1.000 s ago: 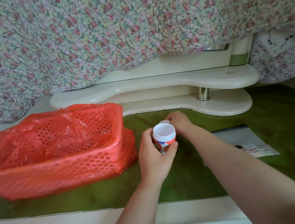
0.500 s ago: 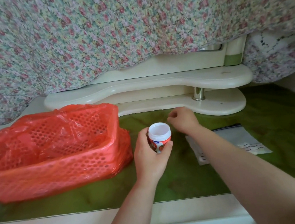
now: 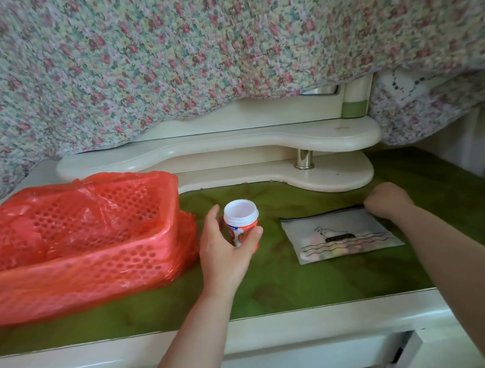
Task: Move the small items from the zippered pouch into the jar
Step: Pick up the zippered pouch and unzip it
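Your left hand point(image 3: 227, 246) cups the open, light, rigid jar point(image 3: 241, 224) upright on the green tabletop point(image 3: 277, 285); your right hand point(image 3: 388, 200), fisted, pinches the limp, flat pouch point(image 3: 340, 233) at its zipper end.

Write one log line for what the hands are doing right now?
left hand: grip around open jar | right hand: fist at pouch zipper end | small items: inside pouch | jar: upright on green mat

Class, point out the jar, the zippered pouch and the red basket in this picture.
jar point(image 3: 240, 218): head view, on its white upper wall below the rim.
zippered pouch point(image 3: 324, 225): head view, on its translucent front panel.
red basket point(image 3: 72, 268): head view, on its perforated near wall.
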Demonstrator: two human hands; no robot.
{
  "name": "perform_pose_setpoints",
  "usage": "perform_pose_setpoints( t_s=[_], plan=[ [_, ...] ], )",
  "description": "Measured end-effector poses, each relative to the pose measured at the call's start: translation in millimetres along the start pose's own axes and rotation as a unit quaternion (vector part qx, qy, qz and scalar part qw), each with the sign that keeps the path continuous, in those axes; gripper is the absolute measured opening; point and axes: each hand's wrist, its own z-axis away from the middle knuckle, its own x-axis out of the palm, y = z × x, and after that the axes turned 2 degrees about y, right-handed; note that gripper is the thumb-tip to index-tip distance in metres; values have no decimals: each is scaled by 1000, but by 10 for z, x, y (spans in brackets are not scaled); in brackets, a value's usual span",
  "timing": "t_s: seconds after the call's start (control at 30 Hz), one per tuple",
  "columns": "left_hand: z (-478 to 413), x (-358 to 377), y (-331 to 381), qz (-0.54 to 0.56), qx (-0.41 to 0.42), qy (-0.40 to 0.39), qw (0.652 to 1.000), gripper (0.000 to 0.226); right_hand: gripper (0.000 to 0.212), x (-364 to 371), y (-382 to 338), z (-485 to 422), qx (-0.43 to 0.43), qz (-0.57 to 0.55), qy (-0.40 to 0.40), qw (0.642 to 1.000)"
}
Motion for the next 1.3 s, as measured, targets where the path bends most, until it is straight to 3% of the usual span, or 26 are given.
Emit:
perform_pose_setpoints(
  t_s=[0.2, 0.37, 0.53, 0.63, 0.73, 0.9, 1.0, 1.13, 1.3],
  plan=[
    [86, -22, 67, 0, 56, 35, 998, 71, 22, -22, 88, 54, -7, -65, 1, 998],
    [185, -27, 179, -49, 187, 124, 973, 61, 20, -53, 144, 229, -50, -179, 14, 983],
    [210, 5, 328, -58, 258, 166, 950, 43, 4, -222, 244, 563, -127, -348, 11, 929],
    [243, 143, 565, -40, 292, 133, 946, 32, 10, -294, 267, 753, -157, -413, 13, 897],
    [261, 333, 840, -26, 303, 33, 952, 32, 16, -276, 294, 865, -172, -453, 19, 874],
    [275, 642, 1172, -140, 337, -121, 923, 37, 22, -235, 326, 1031, -201, -531, 17, 823],
    [290, 823, 1293, -210, 315, -199, 904, 35, 24, -225, 329, 1089, -221, -568, 8, 793],
    [311, 920, 1350, -185, 329, -206, 903, 23, 24, -247, 338, 1117, -229, -599, 0, 767],
    [340, 910, 1331, -130, 341, -174, 915, 27, 15, -244, 316, 1122, -239, -586, 2, 774]
  ],
)
